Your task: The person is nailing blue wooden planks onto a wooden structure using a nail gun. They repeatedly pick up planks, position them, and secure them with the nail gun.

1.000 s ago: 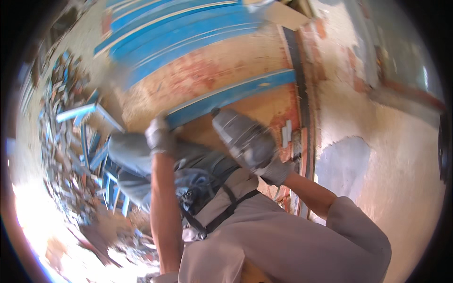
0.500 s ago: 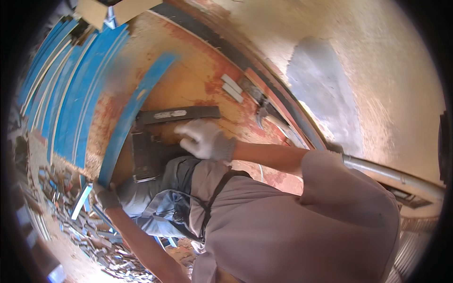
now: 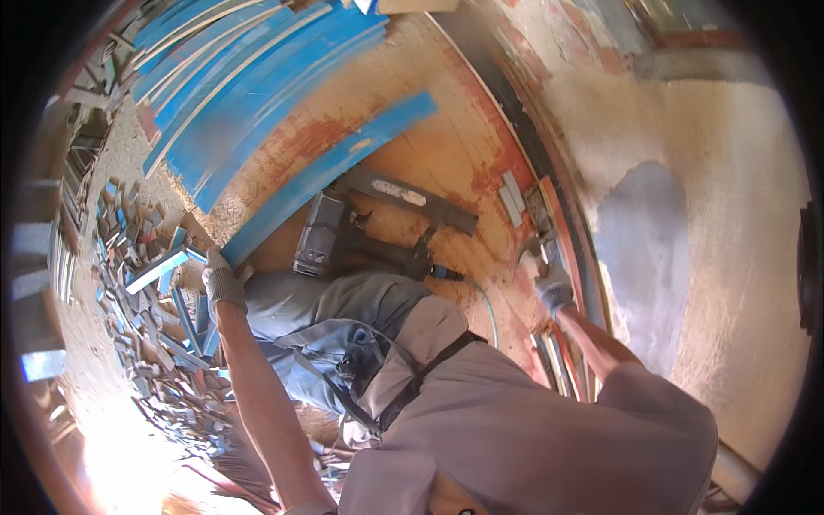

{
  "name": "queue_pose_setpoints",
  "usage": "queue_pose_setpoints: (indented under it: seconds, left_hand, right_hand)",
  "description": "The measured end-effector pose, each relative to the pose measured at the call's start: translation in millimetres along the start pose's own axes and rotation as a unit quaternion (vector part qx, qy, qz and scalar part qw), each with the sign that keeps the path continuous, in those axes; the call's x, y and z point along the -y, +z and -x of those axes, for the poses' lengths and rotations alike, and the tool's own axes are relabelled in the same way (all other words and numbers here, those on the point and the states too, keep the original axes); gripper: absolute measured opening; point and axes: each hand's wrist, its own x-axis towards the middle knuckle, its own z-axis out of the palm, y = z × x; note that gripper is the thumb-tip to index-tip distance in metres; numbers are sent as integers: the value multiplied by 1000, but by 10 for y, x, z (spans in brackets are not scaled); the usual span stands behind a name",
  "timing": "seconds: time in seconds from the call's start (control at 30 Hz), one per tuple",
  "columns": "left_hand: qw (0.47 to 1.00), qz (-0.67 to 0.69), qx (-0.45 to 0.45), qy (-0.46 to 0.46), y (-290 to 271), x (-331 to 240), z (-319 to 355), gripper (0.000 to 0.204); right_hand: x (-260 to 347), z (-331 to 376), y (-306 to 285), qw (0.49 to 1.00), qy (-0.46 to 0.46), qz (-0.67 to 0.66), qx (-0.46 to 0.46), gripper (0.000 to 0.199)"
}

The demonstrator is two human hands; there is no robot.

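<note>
- Left hand (image 3: 225,283), in a grey work glove, is down at the near end of the long blue plank (image 3: 330,176). The fingers look curled around that end, so I'd call it a grasp, though the glove hides the details.
- That plank runs diagonally across the reddish wooden bench (image 3: 446,146), from the left hand up and to the right.
- Right hand (image 3: 552,287), also gloved, is stretched out to the far right edge of the bench, next to the dark rail (image 3: 536,154) that runs along it. Fingers look clenched on something small there, but it's too blurry to tell what.
- Between the two hands lies a nail gun (image 3: 343,245), dark grey and flat on the bench, just past the knees. Neither hand is touching it.
- A thin hose (image 3: 481,296) comes off the back of the gun and curves down toward the person.
- A dark flat bar (image 3: 412,197) with a pale patch lies just above the gun.
- Stack of blue planks (image 3: 232,77) sits top left, well apart from both hands.
- Pile of offcuts (image 3: 146,300), blue and grey, covers the floor on the left, below the left hand.
- Pale wall (image 3: 712,215) with a grey patch takes up the right side.
</note>
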Motion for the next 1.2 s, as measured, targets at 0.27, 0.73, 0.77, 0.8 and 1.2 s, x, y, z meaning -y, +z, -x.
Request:
queue_pose_setpoints:
  seconds: [0.27, 0.73, 0.77, 0.8, 1.2]
  left_hand:
    - [998, -48, -31, 21, 151, 26, 60, 46]
    - [990, -97, -100, -16, 180, -40, 299, 47]
    - [990, -90, -105, -12, 208, -55, 278, 47]
    - [990, -83, -111, -8, 221, -56, 262, 47]
    - [981, -169, -44, 81, 30, 81, 116, 46]
  right_hand:
    - [2689, -215, -933, 868, -457, -193, 26, 46]
    - [3830, -455, -832, 902, -409, -137, -3, 36]
    - [3852, -386, -905, 852, -463, -237, -56, 40]
    - [3852, -372, -885, 818, -482, -302, -83, 42]
    - [3633, -865, -477, 885, -459, -43, -57, 39]
